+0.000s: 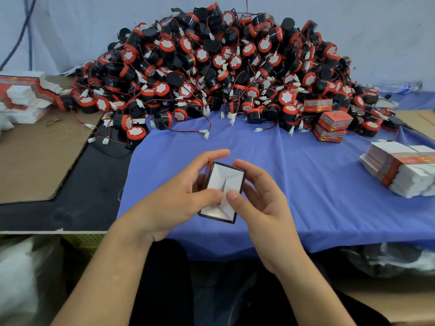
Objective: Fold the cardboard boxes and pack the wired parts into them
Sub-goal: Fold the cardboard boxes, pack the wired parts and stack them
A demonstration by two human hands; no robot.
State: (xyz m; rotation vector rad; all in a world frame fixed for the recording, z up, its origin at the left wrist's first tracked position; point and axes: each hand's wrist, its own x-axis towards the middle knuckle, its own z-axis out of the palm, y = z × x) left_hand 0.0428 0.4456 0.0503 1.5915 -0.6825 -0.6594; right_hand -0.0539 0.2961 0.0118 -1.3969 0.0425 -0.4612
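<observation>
Cardboard box [226,180] gripped by left hand [183,196] and right hand [261,203] | flaps being folded | next, likely: one of the wired parts [287,97] to be inserted.

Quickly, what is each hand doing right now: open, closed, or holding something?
Left hand: holds the cardboard box.
Right hand: holds the same box from the other side.

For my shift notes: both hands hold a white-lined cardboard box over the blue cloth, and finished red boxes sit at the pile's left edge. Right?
Not quite: the head view shows the finished red cardboard boxes at the right edge of the pile of black-and-red wired parts. Otherwise yes: left hand and right hand hold the white-lined cardboard box over the blue cloth.
</observation>
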